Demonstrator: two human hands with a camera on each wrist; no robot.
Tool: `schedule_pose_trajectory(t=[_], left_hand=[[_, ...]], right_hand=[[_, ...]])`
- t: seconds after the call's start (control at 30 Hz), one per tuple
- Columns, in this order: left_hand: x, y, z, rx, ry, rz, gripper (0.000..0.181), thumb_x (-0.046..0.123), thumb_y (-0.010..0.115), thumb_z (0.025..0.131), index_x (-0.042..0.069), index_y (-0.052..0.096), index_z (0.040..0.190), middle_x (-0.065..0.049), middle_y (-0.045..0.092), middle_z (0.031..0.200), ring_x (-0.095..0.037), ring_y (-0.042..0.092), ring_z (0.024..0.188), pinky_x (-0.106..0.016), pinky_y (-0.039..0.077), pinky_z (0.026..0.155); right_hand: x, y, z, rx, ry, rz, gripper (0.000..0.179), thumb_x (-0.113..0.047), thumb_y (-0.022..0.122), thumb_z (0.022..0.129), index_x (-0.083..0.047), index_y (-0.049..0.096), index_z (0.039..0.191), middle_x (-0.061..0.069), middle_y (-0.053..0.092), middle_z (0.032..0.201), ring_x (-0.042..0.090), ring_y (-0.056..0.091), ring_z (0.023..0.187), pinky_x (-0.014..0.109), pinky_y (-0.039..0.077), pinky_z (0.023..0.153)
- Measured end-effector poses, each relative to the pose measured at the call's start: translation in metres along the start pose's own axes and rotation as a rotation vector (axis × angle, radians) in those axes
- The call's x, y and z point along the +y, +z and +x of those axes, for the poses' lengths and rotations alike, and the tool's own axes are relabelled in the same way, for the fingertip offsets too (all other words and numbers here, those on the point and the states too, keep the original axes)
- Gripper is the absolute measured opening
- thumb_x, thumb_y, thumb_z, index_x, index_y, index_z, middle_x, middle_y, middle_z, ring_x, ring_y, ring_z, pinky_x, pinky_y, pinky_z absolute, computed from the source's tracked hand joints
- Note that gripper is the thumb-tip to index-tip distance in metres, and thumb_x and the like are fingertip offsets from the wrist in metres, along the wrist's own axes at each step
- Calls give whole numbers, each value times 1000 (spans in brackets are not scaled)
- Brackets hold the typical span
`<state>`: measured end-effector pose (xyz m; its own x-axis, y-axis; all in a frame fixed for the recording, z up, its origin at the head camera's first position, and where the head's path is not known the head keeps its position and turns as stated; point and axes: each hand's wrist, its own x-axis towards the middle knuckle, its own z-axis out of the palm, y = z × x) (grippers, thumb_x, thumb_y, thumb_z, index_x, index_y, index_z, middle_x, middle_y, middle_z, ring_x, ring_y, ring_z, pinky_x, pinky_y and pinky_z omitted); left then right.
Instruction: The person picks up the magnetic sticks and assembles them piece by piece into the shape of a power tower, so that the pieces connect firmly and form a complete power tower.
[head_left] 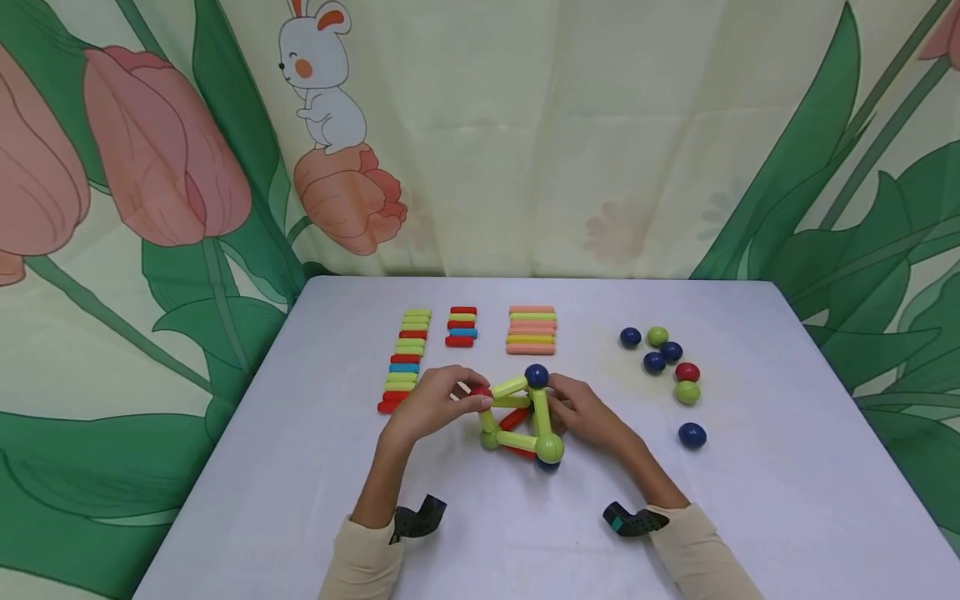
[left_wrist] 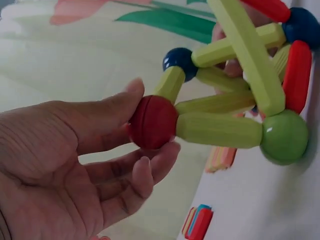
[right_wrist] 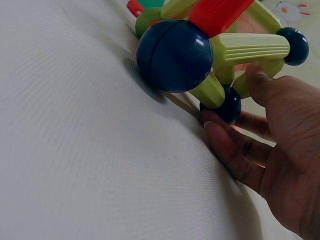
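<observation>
A frame of green and red rods joined by balls stands on the table between both hands. My left hand pinches the red ball at its upper left corner, thumb on one side and fingertips below. A green rod runs from that ball to a light green ball. On the other side, my right hand grips the frame, fingertips at a low blue ball and thumb against a green rod. Another blue ball tops the frame; a bigger-looking one is nearest the right wrist camera.
A long column of short rods lies at left, with a shorter column and a stack of longer pink, green and yellow rods behind the frame. Several loose balls lie at right, one blue ball nearer me. A printed curtain hangs behind.
</observation>
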<state>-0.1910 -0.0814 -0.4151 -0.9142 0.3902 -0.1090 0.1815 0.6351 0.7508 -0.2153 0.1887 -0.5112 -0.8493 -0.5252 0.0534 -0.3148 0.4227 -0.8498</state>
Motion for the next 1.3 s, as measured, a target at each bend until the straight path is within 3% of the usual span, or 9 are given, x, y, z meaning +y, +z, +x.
schedule_pose_trajectory(t=[0.37, 0.47, 0.6, 0.67, 0.73, 0.87, 0.97, 1.1, 1.3], left_hand=[[14, 10, -11, 83, 101, 138, 31, 26, 77, 84, 11, 72, 111, 0, 64, 97, -12, 59, 84, -17, 52, 67], [9, 10, -10, 43, 130, 100, 35, 30, 76, 85, 12, 71, 114, 2, 65, 99, -11, 60, 85, -19, 53, 70], [-10, 7, 3, -25, 133, -72, 33, 32, 63, 95, 11, 67, 119, -5, 68, 103, -14, 65, 85, -27, 57, 76], [-21, 6, 16, 3, 91, -144, 32, 32, 55, 100, 9, 66, 120, -11, 69, 104, -17, 67, 85, -30, 57, 77], [-32, 5, 29, 85, 27, -149, 32, 32, 52, 102, 8, 66, 118, -13, 68, 104, -20, 66, 87, -31, 57, 76], [-48, 7, 61, 271, -94, 22, 25, 24, 61, 97, 8, 67, 115, -11, 64, 111, -23, 60, 103, -33, 57, 82], [-56, 10, 82, 358, -161, 155, 28, 17, 67, 92, 7, 67, 118, -13, 58, 122, -27, 54, 115, -38, 57, 88], [-59, 17, 98, 379, -210, 314, 34, 14, 72, 88, 8, 67, 121, -14, 56, 126, -29, 52, 118, -38, 57, 87], [-57, 23, 101, 332, -233, 489, 38, 18, 79, 82, 8, 66, 116, -11, 63, 117, -24, 59, 106, -36, 58, 84]], right_hand=[[2, -2, -2, -1, 14, 9, 24, -9, 47, 102, -7, 54, 125, 18, 63, 118, 20, 67, 82, 27, 58, 61], [3, -2, -2, 4, -9, -39, 25, -5, 50, 99, -9, 56, 123, 13, 65, 118, 25, 68, 97, 33, 59, 74], [4, -4, -2, 1, -49, -101, 28, -1, 54, 92, -11, 59, 118, 7, 68, 112, 27, 67, 105, 41, 56, 87], [5, -4, -1, 2, -60, -109, 27, -1, 55, 91, -11, 60, 116, 6, 69, 109, 28, 68, 102, 44, 57, 86], [6, -5, -1, -4, -55, -103, 26, -2, 57, 91, -10, 60, 115, 7, 70, 108, 27, 69, 100, 42, 58, 82], [7, -9, -1, -53, 14, -33, 25, -2, 57, 93, -11, 58, 117, 10, 68, 108, 23, 68, 91, 32, 59, 67], [8, -11, -2, -91, 48, 7, 25, -3, 58, 94, -10, 57, 118, 12, 65, 105, 20, 64, 82, 27, 58, 59], [9, -13, -4, -96, 50, 10, 26, -4, 59, 93, -10, 58, 118, 10, 63, 101, 18, 62, 77, 27, 57, 58], [8, -15, -5, -93, 61, -8, 30, -6, 64, 89, -13, 56, 118, 7, 60, 91, 16, 62, 65, 30, 56, 53]])
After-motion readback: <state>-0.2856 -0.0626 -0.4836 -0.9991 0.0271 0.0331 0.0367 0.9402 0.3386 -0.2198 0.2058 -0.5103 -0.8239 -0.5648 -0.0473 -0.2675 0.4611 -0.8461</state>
